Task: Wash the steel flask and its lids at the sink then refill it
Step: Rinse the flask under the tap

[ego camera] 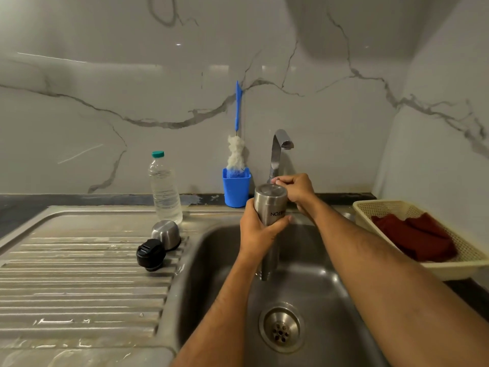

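Both lids off — steel cap (166,234) and black stopper (150,254) lie left of the sink (330,295); left hand (258,234) grips the upturned flask (270,207), right hand (296,189) pinches the tap lever — washing just starting, refill remains

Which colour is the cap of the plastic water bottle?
The cap is teal green, on the clear plastic bottle; the head view shows it.

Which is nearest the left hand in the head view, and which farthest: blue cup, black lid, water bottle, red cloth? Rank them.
From the left hand:
1. Blue cup, just behind, at the wall.
2. Black lid, left, on the drainboard.
3. Water bottle, farther left, behind.
4. Red cloth, far right, in the basket.
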